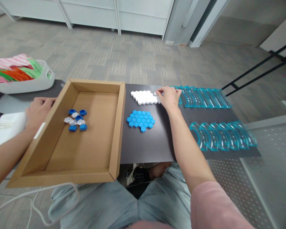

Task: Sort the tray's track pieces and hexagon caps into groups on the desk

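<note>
My right hand [168, 97] pinches a small white hexagonal piece [155, 93] between thumb and fingertips, at the right end of a patch of white hexagonal pieces [144, 97]. Nearer to me on the dark table lies a patch of blue hexagonal pieces [140, 119], set edge to edge. My left hand [39, 111] is against the outer left wall of a cardboard box [118, 133], its fingertips hidden behind that wall. Several loose blue pieces [72, 128] and white pieces [73, 122] lie inside the box, toward its left.
Two rows of clear teal curved plastic pieces [205, 97] lie on the right of the table [147, 149]. A white bin [26, 84] with colourful strips stands far left, a white object [8, 130] nearer. A white cable [35, 190] loops by the box's near edge.
</note>
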`<state>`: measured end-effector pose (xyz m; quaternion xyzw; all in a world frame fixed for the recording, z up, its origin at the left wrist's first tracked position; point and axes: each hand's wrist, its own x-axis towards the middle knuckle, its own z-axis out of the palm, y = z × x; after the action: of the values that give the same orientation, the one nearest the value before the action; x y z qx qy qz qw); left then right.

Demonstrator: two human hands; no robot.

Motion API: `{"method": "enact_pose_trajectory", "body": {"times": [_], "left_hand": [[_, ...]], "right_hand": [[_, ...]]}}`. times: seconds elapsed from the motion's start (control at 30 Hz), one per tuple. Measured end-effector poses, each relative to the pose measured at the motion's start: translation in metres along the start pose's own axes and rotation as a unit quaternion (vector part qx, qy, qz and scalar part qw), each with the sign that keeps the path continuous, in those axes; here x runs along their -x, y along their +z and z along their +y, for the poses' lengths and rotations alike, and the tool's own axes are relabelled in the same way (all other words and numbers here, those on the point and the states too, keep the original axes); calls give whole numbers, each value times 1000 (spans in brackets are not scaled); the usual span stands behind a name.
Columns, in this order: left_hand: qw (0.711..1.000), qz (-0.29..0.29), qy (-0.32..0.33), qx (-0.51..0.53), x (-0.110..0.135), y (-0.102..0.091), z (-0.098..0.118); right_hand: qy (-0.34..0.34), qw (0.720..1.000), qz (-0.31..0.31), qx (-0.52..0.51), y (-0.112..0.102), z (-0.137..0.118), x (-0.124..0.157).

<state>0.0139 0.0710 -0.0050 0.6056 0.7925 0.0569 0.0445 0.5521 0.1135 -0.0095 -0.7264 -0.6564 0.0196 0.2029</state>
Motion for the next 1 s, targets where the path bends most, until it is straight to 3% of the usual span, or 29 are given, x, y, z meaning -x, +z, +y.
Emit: {"method": "enact_pose_trajectory", "body": {"times": [0.3,0.7,1.0], "left_hand": [[1000,-5,19,-17,5,-6,8],[999,7,23,-43,-3,5,-6],[999,10,21,-35,-3,3,-1]], "right_hand": [[11,1000,-8,-3,-3,-3,1],[10,1000,-29,6,-6,-3,1],[8,999,-34,-7,-8,-1,3]]}}
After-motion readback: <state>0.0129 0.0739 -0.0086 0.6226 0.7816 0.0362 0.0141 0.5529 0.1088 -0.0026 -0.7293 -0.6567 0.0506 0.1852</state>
